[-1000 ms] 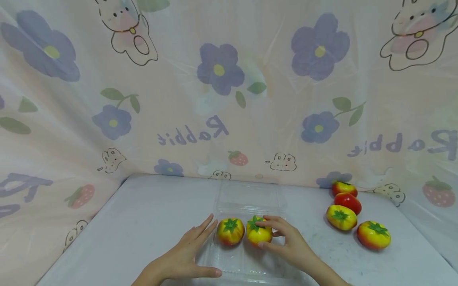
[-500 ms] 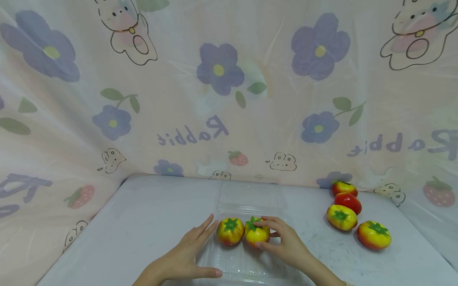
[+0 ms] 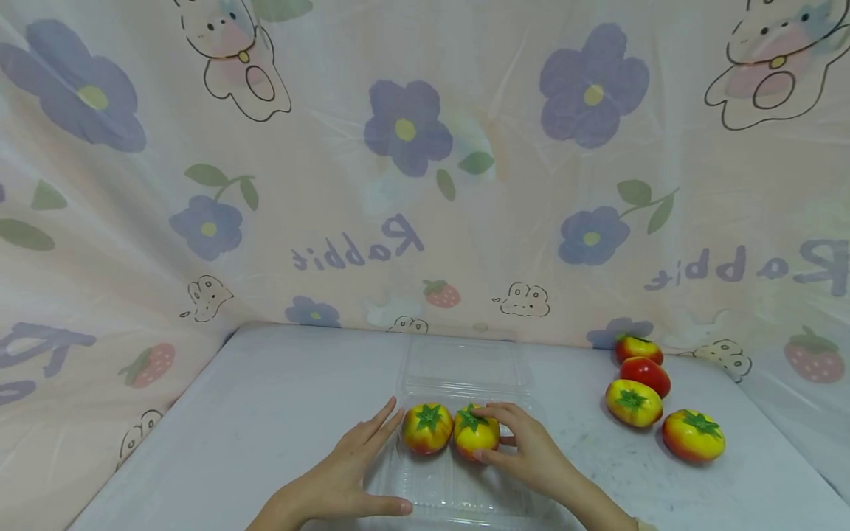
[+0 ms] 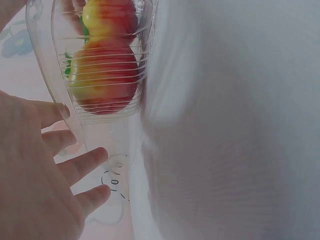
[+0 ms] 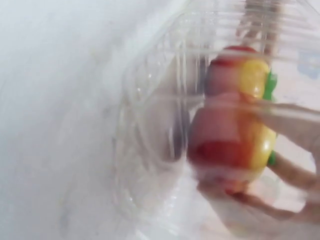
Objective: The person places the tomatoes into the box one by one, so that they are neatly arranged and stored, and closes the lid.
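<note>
Two glossy yellow-and-red tomatoes with green star-shaped tops sit side by side in a clear plastic clamshell box (image 3: 458, 510). My right hand (image 3: 534, 450) grips the right tomato (image 3: 475, 436), with thumb in front and fingers over its top and far side. That tomato touches the left tomato (image 3: 427, 429). In the right wrist view the gripped tomato (image 5: 230, 140) shows through the box wall. My left hand (image 3: 339, 472) lies along the box's left side with fingers spread and extended. In the left wrist view a fingertip of the left hand (image 4: 40, 165) touches the rim.
The box's lid (image 3: 465, 365) lies folded back toward the patterned curtain (image 3: 465, 221). On the right of the white table (image 3: 265, 413) are several more: a yellow-red tomato (image 3: 693, 436), a yellow tomato (image 3: 634, 403), a red tomato (image 3: 645, 377) and another at the back (image 3: 640, 349).
My right hand has slid its tomato slightly left, from a small gap to touching the other tomato. The left hand has stayed where it was.
</note>
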The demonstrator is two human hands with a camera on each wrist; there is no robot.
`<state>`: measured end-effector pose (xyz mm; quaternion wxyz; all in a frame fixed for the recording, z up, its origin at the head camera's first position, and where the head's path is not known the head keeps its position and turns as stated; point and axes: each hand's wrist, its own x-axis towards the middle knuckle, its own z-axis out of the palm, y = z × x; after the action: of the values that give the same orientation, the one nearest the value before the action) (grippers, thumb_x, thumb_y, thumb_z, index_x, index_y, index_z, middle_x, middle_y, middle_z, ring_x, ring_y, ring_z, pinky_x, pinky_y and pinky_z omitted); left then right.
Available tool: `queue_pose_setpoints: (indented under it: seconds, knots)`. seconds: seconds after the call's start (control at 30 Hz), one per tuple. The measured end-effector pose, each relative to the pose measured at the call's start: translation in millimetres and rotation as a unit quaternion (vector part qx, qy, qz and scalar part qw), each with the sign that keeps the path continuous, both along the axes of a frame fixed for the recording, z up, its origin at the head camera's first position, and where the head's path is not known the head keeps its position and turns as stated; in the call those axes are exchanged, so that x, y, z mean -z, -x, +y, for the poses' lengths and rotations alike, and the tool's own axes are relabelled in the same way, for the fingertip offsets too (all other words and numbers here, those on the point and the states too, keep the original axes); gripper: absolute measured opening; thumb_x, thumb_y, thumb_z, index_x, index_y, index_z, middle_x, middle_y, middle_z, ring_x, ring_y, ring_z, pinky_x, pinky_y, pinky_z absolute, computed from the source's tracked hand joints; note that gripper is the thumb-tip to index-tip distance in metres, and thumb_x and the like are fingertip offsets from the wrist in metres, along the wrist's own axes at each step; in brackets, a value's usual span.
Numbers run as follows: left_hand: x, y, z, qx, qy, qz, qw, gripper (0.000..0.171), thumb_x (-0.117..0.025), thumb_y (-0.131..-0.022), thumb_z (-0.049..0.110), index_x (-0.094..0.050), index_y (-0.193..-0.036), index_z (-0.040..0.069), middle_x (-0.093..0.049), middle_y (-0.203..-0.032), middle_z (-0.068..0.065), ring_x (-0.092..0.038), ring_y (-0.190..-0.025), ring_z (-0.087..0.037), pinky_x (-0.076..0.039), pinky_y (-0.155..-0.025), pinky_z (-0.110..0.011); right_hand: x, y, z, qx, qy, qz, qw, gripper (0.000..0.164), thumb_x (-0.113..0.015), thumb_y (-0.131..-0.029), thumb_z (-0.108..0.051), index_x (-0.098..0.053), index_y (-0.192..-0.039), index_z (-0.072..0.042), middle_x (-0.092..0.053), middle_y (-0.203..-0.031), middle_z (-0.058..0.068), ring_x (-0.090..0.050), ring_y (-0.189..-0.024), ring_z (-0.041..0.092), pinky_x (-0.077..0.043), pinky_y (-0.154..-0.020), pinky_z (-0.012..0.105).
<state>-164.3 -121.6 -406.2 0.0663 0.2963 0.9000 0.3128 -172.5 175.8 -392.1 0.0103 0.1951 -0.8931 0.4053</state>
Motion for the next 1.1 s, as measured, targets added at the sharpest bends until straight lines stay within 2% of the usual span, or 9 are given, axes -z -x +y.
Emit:
queue_pose_setpoints:
  seconds: [0.33,0.53,0.8,0.97,1.1]
  knots:
    - [-1.1,-1.1,0.2,-0.001,0.002,-0.003,1.0000,0.106,-0.068,-0.074,0.067,-0.018,-0.155,0.020,-0.004,-0.163,-0.003,-0.020,-0.142,-0.047,-0.020,-0.107,-0.072,-2.1,-1.1,2.9,-0.017,-0.005,0.006,1.000,0.051,-0.078,-0.080,-0.023,-0.060,-0.125,-0.010,-0.054,-0.128,0.018,-0.054,-0.116,0.041,-0.058,-0.078,0.033]
    - [-0.7,-0.8,-0.4,0.004,0.000,0.010,0.9999,0.106,-0.068,-0.074,0.067,-0.019,-0.154,0.018,-0.005,-0.163,-0.005,-0.020,-0.142,-0.046,-0.020,-0.108,-0.071,-3.7,0.2,6.5,-0.029,-0.014,0.011,0.999,0.053,-0.078,-0.080,-0.026,-0.058,-0.127,-0.011,-0.055,-0.127,0.015,-0.055,-0.115,0.038,-0.058,-0.079,0.036]
    - [-0.7,-0.7,-0.3,0.001,0.000,0.005,1.0000,0.106,-0.069,-0.073,0.066,-0.019,-0.154,0.018,-0.005,-0.163,-0.004,-0.020,-0.141,-0.047,-0.021,-0.107,-0.071,-10.0,-0.2,10.3,-0.033,-0.042,-0.018,0.998,0.061,-0.078,-0.080,-0.034,-0.054,-0.132,-0.014,-0.055,-0.130,0.011,-0.055,-0.115,0.033,-0.057,-0.083,0.038]
    - [-1.3,-1.0,0.0,0.002,-0.001,0.005,1.0000,0.106,-0.068,-0.074,0.066,-0.019,-0.154,0.018,-0.006,-0.163,-0.005,-0.020,-0.141,-0.047,-0.021,-0.107,-0.072,-10.5,-3.0,14.1,-0.037,-0.053,0.012,0.998,0.063,-0.077,-0.080,-0.036,-0.052,-0.134,-0.013,-0.055,-0.130,0.009,-0.056,-0.114,0.031,-0.056,-0.084,0.038]
    - [-1.3,-1.6,-0.1,0.004,-0.003,0.010,0.9999,0.106,-0.068,-0.074,0.066,-0.020,-0.154,0.017,-0.006,-0.163,-0.006,-0.021,-0.141,-0.047,-0.021,-0.106,-0.072,-8.7,-5.3,17.6,-0.032,-0.050,0.029,0.998,0.063,-0.077,-0.080,-0.028,-0.052,-0.135,-0.012,-0.055,-0.130,0.008,-0.057,-0.113,0.032,-0.056,-0.084,0.038]
